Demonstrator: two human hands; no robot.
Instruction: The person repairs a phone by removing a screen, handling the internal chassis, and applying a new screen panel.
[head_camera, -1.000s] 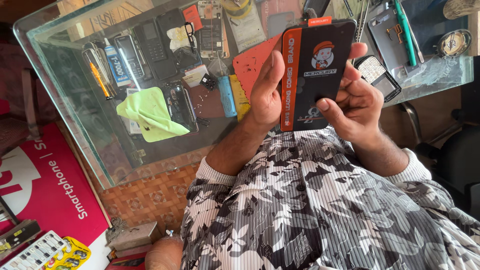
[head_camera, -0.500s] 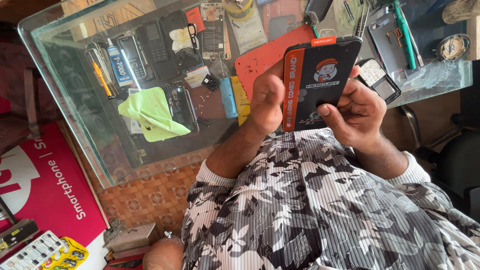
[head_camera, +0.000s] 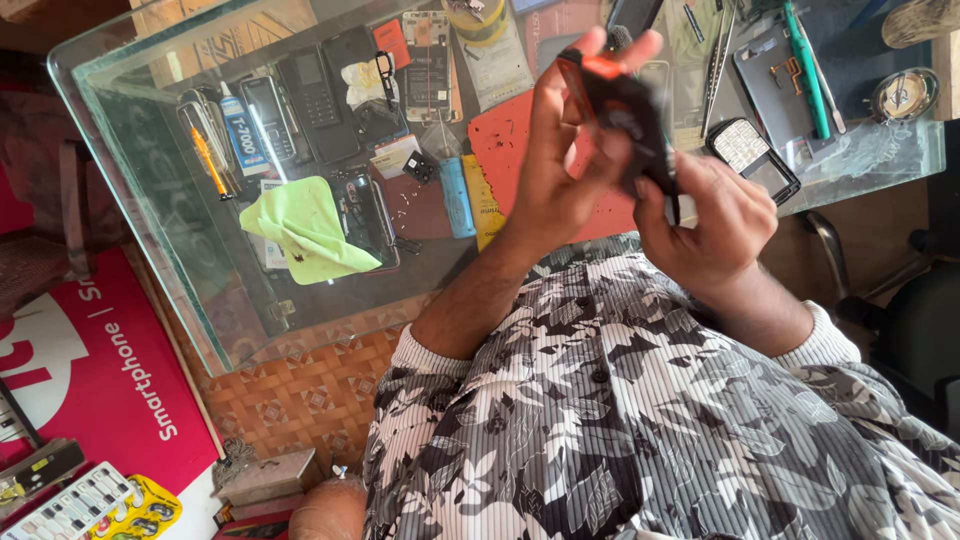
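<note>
Above the glass surface (head_camera: 150, 130), at about one o'clock in the head view, I see both hands closed on a black and orange package (head_camera: 622, 118), held edge-on and blurred. My left hand (head_camera: 560, 165) wraps it from nine o'clock, thumb and fingers curled round its upper end. My right hand (head_camera: 712, 222) grips its lower edge from four o'clock, fingers folded tight. Under the package a red mat (head_camera: 505, 150) lies on the surface. Toward nine o'clock from the hands rests a light green cloth (head_camera: 305, 228), with dark phones (head_camera: 300, 105) just beyond it at eleven o'clock. At three o'clock a small keypad phone (head_camera: 755, 160) lies near my right hand.
</note>
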